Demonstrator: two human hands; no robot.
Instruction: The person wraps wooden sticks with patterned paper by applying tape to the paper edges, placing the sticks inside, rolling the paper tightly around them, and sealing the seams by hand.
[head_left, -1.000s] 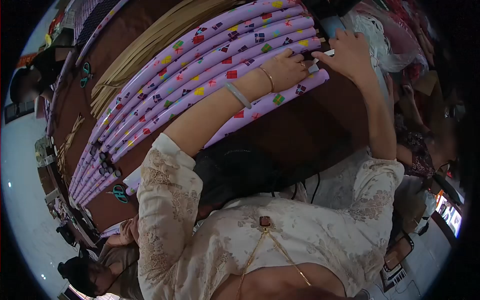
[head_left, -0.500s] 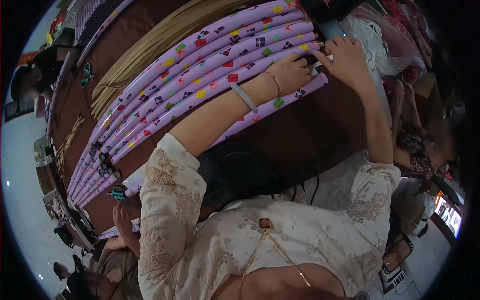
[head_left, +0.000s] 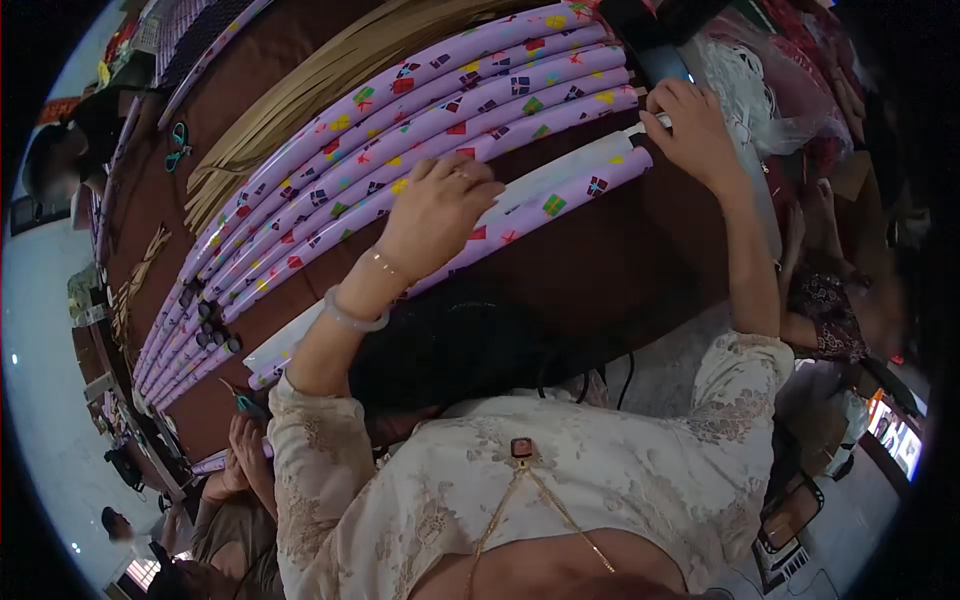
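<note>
A purple gift-print wrapping paper roll [head_left: 555, 205] lies along the near side of the table, a long white strip [head_left: 560, 175] showing along its upper side. Over the middle of this roll is my left hand [head_left: 435, 215], its fingers curled together; whatever they may grip is hidden. At the roll's right end, my right hand [head_left: 690, 130] pinches the end of the white strip between thumb and fingers. Several more purple rolls [head_left: 400, 135] lie side by side just beyond, with dark round ends at the left.
Brown paper strips [head_left: 290, 90] lie behind the rolls. Teal-handled scissors [head_left: 178, 147] rest on the brown table cover [head_left: 240, 50]. A co-worker's hand [head_left: 248, 450] is at the lower left beside another pair of scissors. Clear plastic bags [head_left: 770, 90] sit at the right.
My left hand has moved left along the roll, away from my right hand, and more of the white strip shows. My right hand stays at the roll's right end.
</note>
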